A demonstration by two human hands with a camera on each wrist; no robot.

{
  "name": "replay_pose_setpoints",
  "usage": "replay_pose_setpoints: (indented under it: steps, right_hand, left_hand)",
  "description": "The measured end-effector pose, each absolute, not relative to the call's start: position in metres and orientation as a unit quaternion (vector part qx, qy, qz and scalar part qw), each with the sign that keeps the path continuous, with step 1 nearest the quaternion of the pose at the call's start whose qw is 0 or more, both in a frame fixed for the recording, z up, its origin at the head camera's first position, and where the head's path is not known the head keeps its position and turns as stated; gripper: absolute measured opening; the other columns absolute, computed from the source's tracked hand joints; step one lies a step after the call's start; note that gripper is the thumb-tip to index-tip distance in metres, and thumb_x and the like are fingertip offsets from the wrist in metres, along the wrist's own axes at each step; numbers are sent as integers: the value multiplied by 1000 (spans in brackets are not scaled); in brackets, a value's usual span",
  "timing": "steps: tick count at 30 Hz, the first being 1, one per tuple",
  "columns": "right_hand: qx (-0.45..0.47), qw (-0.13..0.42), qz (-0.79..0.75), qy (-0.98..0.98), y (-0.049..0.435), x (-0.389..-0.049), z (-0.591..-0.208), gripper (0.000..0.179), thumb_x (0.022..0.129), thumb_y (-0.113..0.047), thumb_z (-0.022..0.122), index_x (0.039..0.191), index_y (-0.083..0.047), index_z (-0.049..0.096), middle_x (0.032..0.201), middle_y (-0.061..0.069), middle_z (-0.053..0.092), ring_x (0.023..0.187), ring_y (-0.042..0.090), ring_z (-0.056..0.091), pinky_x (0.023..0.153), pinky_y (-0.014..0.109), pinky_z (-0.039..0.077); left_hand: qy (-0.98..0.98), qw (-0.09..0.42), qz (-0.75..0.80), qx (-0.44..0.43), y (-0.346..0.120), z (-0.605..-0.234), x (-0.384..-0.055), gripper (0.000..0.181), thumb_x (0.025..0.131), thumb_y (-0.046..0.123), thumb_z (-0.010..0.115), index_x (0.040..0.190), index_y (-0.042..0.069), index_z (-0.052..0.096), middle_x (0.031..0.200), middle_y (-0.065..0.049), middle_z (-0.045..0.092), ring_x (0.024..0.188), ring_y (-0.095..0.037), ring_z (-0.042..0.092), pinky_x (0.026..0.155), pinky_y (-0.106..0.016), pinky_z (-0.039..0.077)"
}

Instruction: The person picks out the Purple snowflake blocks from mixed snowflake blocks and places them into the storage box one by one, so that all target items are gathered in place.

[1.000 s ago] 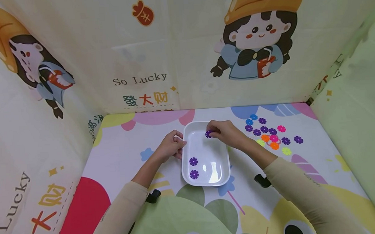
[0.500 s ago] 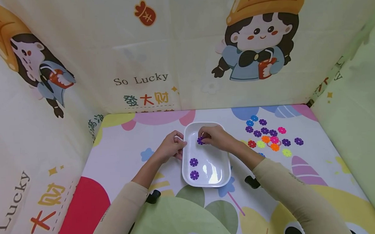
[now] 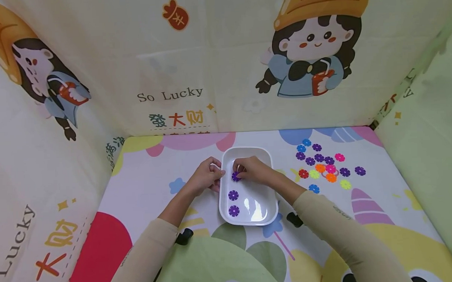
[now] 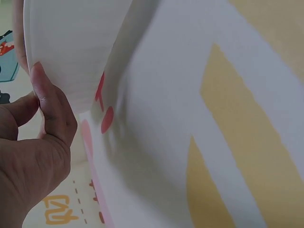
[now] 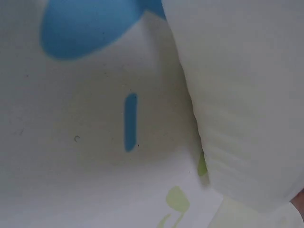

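Observation:
A white rectangular tray stands on the table in the head view. My left hand pinches its left rim between thumb and fingers; the left wrist view shows this hand at the tray's edge. Over the tray's left side, my right hand pinches a purple flower-shaped disc by its edge. Below it in a column lie two more purple discs, one upper and one lower. The right wrist view holds mostly the tray's outer wall, with the right hand nearly out of frame.
Right of the tray lies a loose group of flower discs: several purple ones, pink, orange, yellow, red and blue. A patterned cloth covers the table, and a printed curtain rises behind.
My right hand has moved left and toward me across the tray with the purple disc, lining up above the other two. The left hand stays on the rim.

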State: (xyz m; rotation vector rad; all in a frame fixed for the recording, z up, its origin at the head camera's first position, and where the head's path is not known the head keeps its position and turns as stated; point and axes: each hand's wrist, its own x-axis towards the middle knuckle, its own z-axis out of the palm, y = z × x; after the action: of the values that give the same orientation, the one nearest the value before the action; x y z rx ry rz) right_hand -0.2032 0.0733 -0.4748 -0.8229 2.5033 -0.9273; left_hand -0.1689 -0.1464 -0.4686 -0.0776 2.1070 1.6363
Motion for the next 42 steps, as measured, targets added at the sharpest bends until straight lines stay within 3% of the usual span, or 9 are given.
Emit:
replay_pose_setpoints:
  steps: [42]
  right_hand:
    - [-299, 200, -285, 889, 59, -199, -488, 14, 95, -10, 75, 106, -8, 68, 92, 4, 68, 83, 13, 62, 77, 23, 59]
  left_hand:
    - [770, 237, 592, -32, -145, -467, -169, 23, 102, 8, 64, 120, 6, 50, 79, -7, 59, 56, -16, 60, 49, -35, 63]
